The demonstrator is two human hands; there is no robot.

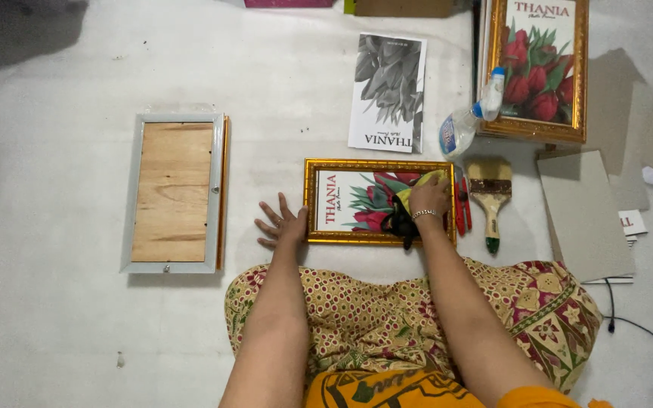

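Observation:
A gold-framed picture of red tulips [357, 202] lies flat on the white floor in front of my knees. My right hand [429, 198] presses a yellow and black cloth [402, 215] onto the right part of its glass. My left hand [281, 223] rests open on the floor, fingers spread, touching the frame's left edge.
A grey frame with a plywood back [171, 193] lies face down at left. A black-and-white print [387, 92], a spray bottle [470, 121], a paintbrush [490, 196], red pliers [462, 208], a second gold-framed tulip picture [538, 68] and grey cardboard sheets [585, 215] lie at right.

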